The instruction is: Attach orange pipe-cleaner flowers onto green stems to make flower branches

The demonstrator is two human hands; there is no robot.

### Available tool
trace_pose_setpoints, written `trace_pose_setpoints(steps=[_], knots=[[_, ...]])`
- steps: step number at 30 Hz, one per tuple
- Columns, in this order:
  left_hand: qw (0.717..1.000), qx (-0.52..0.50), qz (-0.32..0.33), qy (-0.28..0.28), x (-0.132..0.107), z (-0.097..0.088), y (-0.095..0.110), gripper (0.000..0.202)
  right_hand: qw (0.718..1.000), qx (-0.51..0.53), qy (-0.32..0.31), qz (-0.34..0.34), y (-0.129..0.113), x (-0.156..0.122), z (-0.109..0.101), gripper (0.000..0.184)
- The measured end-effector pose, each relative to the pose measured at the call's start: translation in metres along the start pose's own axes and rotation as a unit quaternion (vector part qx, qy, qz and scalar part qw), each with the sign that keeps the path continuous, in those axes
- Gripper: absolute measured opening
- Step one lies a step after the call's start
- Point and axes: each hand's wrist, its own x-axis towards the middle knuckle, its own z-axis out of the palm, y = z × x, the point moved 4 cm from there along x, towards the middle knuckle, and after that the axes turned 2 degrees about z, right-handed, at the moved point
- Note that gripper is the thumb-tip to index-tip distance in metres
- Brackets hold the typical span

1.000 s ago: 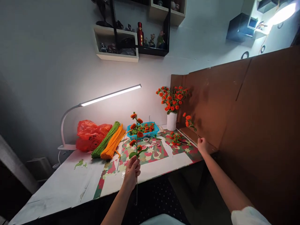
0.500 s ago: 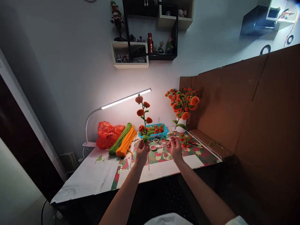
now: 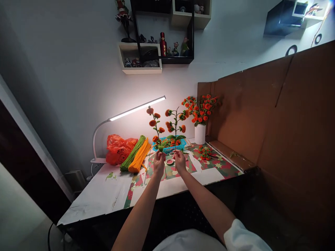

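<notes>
The left hand [image 3: 159,161] is closed around the thin wire stalk of a handmade sprig of fuzzy orange pompom flowers with green leaves [image 3: 154,123], pinching it just under the lowest leaf and holding it upright above the bench [image 3: 99,198]. The right hand [image 3: 180,161] grips the stalk of a second, wider-branching sprig of orange pompom flowers [image 3: 175,125] in the same way. The two sprigs stand side by side and close together, and the hands are just apart from each other. Both sprigs are in the air over the middle of the bench, above a sheet of green, red and white star-patterned paper [image 3: 222,167]. A small round red roll [image 3: 169,161] lies on that paper between the hands. Behind the sprigs sits a shallow blue plastic basket [image 3: 170,145] with more orange flowers in it. To its right stands a white ribbed vase [image 3: 200,134] filled with a bouquet of the same flowers. A loose cluster of orange flowers [image 3: 205,151] lies on the paper near the vase. On the left of the bench lie a bundle of green pipe cleaners [image 3: 132,154] and a bundle of orange pipe cleaners [image 3: 140,156], touching each other, beside a crumpled orange plastic bag [image 3: 118,148]. A white desk lamp with a lit light bar [image 3: 137,108] arches over them. Brown cardboard panels [image 3: 261,111] stand along the right side.
</notes>
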Motion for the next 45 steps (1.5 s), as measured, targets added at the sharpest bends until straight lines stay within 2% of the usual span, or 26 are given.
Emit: trace_pose_setpoints(steps=[7, 13, 21, 30, 38, 45], knots=[[1.000, 0.011, -0.002, -0.027, -0.006, 0.000, -0.012, 0.039, 0.999, 0.026, -0.017, 0.013, 0.004, 0.002, 0.012, 0.024], [0.999, 0.014, -0.002, -0.037, -0.009, 0.004, -0.011, 0.035, 0.998, 0.046, -0.034, 0.019, 0.004, -0.002, 0.022, 0.024], [0.999, 0.019, -0.013, -0.037, -0.003, -0.001, -0.005, 0.033, 0.991, 0.076, -0.094, 0.064, 0.007, 0.000, 0.018, 0.028], [0.996, 0.019, -0.046, -0.074, -0.008, -0.004, -0.009, 0.039, 0.986, 0.079, -0.130, 0.064, 0.014, -0.003, 0.014, 0.027], [0.996, 0.028, -0.051, -0.074, -0.011, -0.008, -0.015, 0.038, 0.988, 0.084, -0.115, 0.065, 0.026, -0.007, 0.014, 0.029], [0.996, 0.028, -0.044, -0.077, -0.012, -0.006, -0.015, 0.038, 0.988, 0.088, -0.112, 0.067, 0.026, -0.007, 0.013, 0.028]])
